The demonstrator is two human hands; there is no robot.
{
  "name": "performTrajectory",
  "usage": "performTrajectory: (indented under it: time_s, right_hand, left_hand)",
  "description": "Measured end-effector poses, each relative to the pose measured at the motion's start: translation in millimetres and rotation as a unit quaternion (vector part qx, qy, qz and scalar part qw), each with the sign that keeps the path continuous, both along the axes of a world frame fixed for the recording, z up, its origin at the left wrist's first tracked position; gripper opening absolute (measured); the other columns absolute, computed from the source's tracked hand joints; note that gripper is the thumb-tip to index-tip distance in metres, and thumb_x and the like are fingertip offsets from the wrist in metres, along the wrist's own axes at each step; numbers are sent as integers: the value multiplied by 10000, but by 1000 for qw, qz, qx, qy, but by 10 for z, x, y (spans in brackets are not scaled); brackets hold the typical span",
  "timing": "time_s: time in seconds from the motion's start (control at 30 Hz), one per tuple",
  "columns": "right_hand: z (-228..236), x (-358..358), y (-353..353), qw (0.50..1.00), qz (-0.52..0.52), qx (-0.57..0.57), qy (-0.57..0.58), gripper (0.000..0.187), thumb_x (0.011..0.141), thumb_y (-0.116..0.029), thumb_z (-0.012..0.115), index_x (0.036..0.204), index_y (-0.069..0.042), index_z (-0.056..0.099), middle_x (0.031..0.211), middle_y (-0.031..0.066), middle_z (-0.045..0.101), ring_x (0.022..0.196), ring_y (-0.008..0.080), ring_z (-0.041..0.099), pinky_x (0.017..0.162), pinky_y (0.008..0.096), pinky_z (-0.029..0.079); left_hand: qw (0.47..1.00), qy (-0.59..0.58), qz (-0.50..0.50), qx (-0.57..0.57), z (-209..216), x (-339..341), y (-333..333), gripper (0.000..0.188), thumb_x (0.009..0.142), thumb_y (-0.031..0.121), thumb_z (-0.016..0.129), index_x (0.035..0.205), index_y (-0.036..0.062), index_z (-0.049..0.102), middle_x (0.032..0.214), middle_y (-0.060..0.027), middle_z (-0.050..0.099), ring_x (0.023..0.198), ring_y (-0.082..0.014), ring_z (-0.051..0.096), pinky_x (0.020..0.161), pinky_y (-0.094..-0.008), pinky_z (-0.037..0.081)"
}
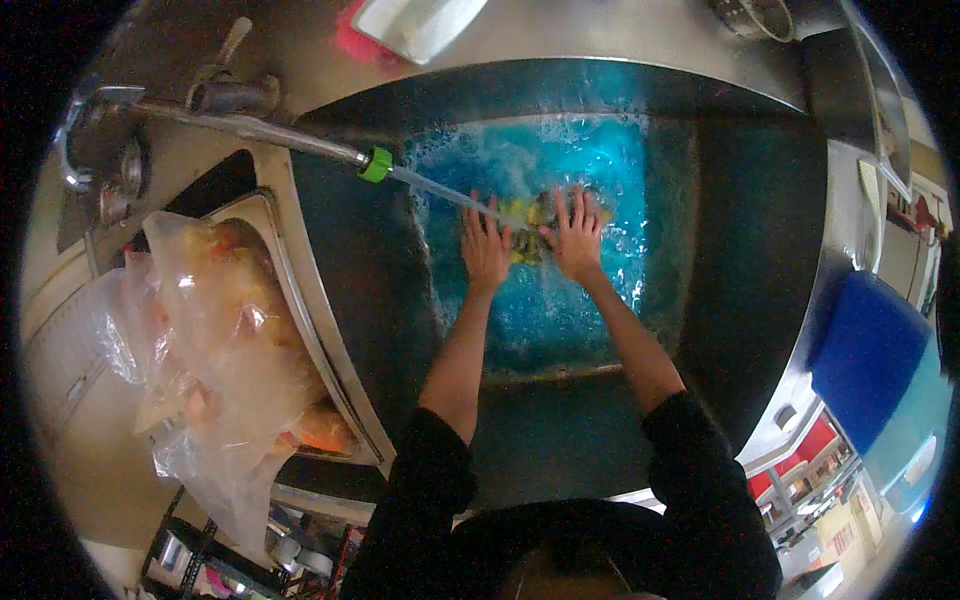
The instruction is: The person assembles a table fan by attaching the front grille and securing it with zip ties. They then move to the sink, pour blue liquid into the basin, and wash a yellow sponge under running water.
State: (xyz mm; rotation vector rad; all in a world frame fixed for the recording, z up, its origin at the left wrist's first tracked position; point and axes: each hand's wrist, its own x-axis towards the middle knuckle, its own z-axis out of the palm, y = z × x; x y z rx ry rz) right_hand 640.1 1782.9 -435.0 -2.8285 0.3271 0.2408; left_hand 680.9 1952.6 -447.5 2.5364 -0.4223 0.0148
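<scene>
Both of my hands reach down into a deep dark sink (pixel 350 260), over bright blue water (pixel 560 320) in a square-edged area at its bottom. Fingers apart and palm down, my left hand (pixel 486 248) lies at the left side of some yellow-green pieces (pixel 526 246). My right hand (pixel 577 240) is spread at their right side. Foam and my fingers partly cover the pieces, so I cannot tell their kind. A water stream (pixel 440 190) runs from the green tip (pixel 376 165) of a long metal faucet (pixel 240 118) and lands between the hands.
Left of the sink, a clear plastic bag (pixel 215 340) with orange and yellow contents lies over a rimmed tray (pixel 340 365). A white tray (pixel 420 25) rests on the far metal ledge, with a metal pot (pixel 755 18) to its right. A blue panel (pixel 870 340) stands at the right.
</scene>
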Motion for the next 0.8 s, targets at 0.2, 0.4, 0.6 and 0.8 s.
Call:
performTrajectory:
  time_s: [0.2, 0.4, 0.6, 0.8]
  right_hand:
    - [132, -116, -514, 992, 111, -55, -4, 314, 792, -264, 616, 1101, -211, 600, 1108, 54, 504, 1020, 282, 456, 873, 438, 347]
    - [283, 46, -323, 962, 236, 93, -97, 399, 695, -310, 697, 1059, -177, 607, 1171, 19, 555, 1094, 263, 455, 948, 455, 306]
    - [356, -6, -276, 954, 268, 134, -7, 435, 674, -297, 728, 1071, -162, 612, 1081, 37, 618, 1082, 260, 507, 987, 474, 271]
    - [936, 337, -900, 967, 180, 181, -4, 291, 714, -276, 713, 931, -94, 645, 945, 104, 627, 915, 287, 571, 850, 425, 378]
  left_hand:
    - [991, 38, -57, 119, 219, -191, 242, 246, 861, 295, 565, 1039, 125, 570, 1101, -61, 544, 1070, -309, 450, 878, -487, 335]
    - [981, 133, -97, -104, 424, -79, 291, 110, 855, 156, 556, 933, 79, 541, 993, -77, 550, 958, -319, 517, 783, -460, 395]
    - [965, 145, -62, -210, 1276, -297, 199, 122, 851, 3, 506, 967, 31, 484, 943, -151, 545, 863, -367, 596, 674, -422, 467]
    - [982, 56, -5, -179, 1988, 345, 349, 86, 878, -5, 476, 961, 12, 459, 884, -167, 537, 853, -345, 621, 678, -391, 469]
